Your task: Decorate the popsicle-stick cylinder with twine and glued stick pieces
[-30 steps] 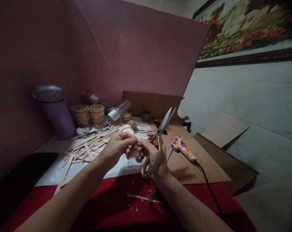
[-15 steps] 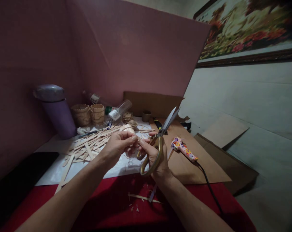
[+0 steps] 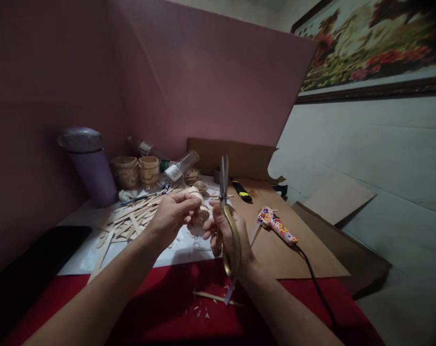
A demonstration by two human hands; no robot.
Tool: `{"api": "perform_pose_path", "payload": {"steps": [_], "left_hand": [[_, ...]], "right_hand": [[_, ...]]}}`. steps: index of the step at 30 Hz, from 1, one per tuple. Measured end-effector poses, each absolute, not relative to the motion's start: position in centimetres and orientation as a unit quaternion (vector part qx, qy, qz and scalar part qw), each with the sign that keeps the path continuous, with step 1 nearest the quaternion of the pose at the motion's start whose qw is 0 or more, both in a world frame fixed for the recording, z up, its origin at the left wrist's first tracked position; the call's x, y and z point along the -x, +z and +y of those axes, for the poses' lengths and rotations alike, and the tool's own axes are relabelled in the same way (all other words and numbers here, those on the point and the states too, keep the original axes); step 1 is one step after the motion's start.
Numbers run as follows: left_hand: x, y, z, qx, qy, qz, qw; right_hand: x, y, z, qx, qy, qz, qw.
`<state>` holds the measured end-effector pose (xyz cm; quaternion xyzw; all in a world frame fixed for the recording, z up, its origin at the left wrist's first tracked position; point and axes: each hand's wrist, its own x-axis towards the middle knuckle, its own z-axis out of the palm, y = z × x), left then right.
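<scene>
My right hand [image 3: 235,235] grips a pair of scissors [image 3: 232,235] by its gold-coloured handles. The blades point upward and lie almost together. To its left, my left hand [image 3: 178,211] has thumb and forefinger pinched together; whatever is between them is too small to make out. A gap separates the two hands. Behind the left hand lies a pale wrapped bundle [image 3: 195,191], partly hidden. Many wooden craft sticks [image 3: 138,216] are piled on the white sheet left of the hands. On the red cloth below lie a thin stick [image 3: 214,297] and small pale scraps [image 3: 206,312].
A flowered glue gun [image 3: 277,226] with a black cord rests on the cardboard [image 3: 293,262] at right, near a black-and-yellow cutter [image 3: 242,190]. At the back left stand a purple tumbler [image 3: 93,173], two carved wooden-looking cups [image 3: 148,171], a plastic bottle [image 3: 181,166] and twine [image 3: 192,176].
My hands have drawn apart from each other. The scissors have turned from leaning right to nearly upright, uncovering the cutter behind. The view has shifted slightly.
</scene>
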<state>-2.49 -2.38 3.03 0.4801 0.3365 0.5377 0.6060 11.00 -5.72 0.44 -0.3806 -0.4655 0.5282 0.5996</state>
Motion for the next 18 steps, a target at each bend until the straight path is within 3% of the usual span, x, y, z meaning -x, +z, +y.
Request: {"api": "perform_pose_path", "payload": {"steps": [9, 18], "left_hand": [[3.5, 4.0, -2.1, -0.408, 0.62, 0.323, 0.587], [3.2, 4.1, -2.2, -0.389, 0.647, 0.331, 0.567]], "right_hand": [[-10.6, 0.2, -6.6, 0.386, 0.584, -0.547, 0.458], [-10.6, -0.3, -6.9, 0.365, 0.55, -0.607, 0.443]]}}
